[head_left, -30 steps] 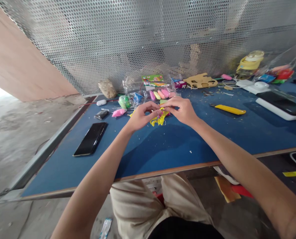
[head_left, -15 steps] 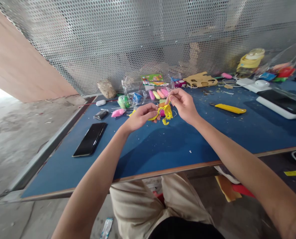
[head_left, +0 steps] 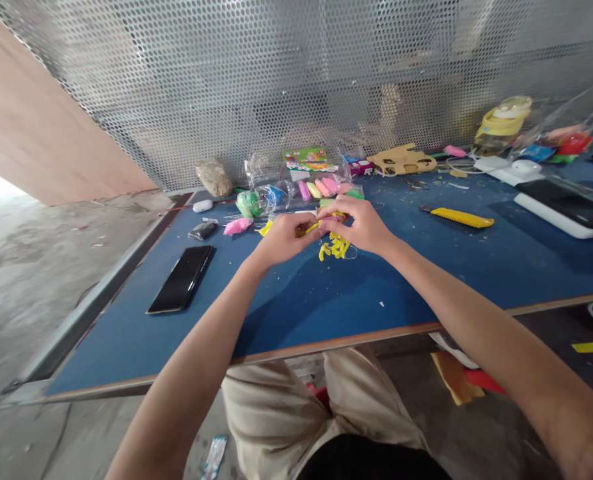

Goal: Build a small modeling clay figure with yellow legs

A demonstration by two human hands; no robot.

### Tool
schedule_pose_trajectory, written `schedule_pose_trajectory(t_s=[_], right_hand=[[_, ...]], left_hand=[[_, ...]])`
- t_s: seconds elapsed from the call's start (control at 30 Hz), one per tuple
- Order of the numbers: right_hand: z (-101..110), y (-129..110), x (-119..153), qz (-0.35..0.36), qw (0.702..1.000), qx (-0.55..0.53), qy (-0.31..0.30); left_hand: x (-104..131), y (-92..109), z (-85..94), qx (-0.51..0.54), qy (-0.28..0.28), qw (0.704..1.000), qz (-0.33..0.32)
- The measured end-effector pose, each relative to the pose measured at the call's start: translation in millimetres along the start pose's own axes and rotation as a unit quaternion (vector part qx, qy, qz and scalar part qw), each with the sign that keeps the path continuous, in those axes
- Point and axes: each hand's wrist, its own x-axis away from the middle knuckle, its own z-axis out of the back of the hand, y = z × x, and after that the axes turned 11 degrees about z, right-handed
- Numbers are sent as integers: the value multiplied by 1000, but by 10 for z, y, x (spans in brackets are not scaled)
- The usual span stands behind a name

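Seen at the center of the frame, over a blue tabletop, with left hand and right hand drawn in close, fingertips almost meeting. Held between them, a soft yellow piece with loose, branching ends dangling toward the bottom of the frame, just under the right fingers and thumb. Nearer to the right hand than to the left in that hanging part, and to the right of the left fingertips. Pinched at the left between curled fingers and thumb, with little gap showing, a narrow yellow strip, its long axis slanting gently from lower left to upper right, toward the right fingertips. Closed likewise at the right in a small pinch, on the upper part of the yellow piece by all appearances, though with the exact grip hidden behind knuckles. Too covered by fingers to tell: whether strip and dangling ends form one continuous length. Equally unclear from this angle: any contact between the lowest ends and the tabletop. Laid out beyond the fingertips, toward the upper center of the frame, small pink and yellow sticks in clear wrapping.
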Motion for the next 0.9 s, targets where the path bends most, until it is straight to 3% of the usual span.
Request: schedule_pose_trajectory(t_s=[0.2, 0.4, 0.57, 0.9], right_hand=[[-73, 20, 2, -15, 999, 17, 29], [-54, 175, 16, -65, 991, -41, 114], [20, 145, 9, -30, 998, -14, 47], [44, 139, 47, -1, 998, 52, -44]], left_hand=[[-4, -25, -2, -7, 2, 1000, -7], [-17, -95, 2, 13, 36, 999, 33], [-26, -162, -24, 40, 47, 997, 50], [-17, -183, -48, -68, 70, 995, 22]])
